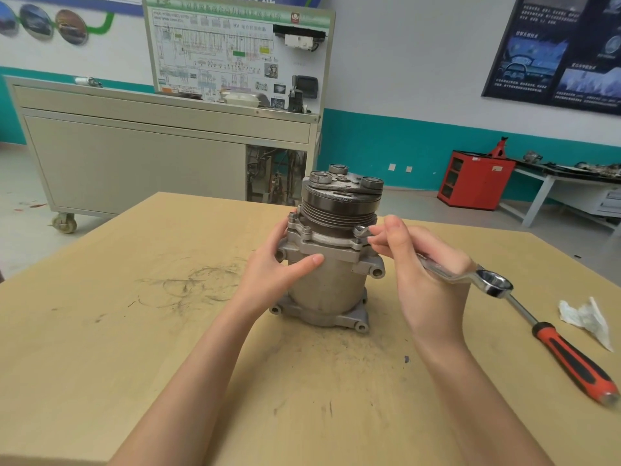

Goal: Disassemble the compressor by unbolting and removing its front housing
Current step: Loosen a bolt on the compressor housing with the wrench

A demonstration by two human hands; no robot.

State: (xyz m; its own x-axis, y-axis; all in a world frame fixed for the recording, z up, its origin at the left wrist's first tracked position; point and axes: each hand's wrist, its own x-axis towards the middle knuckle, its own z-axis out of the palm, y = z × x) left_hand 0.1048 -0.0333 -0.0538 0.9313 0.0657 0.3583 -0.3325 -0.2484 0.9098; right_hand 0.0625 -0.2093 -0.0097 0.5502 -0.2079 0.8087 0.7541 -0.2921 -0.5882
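Two hands: left hand [279, 267] grasps one compressor [329, 284]; right hand [426, 274] pinches one wrench [470, 277] on one of three visible bolts [306, 230].

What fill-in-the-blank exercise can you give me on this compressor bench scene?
1. The right hand holds a ____ set on a bolt of the compressor.
2. The left hand steadies the compressor, which stands ____ on the table.
3. The screwdriver lying to the right has an orange and ____ handle.
Missing words: wrench, upright, black.
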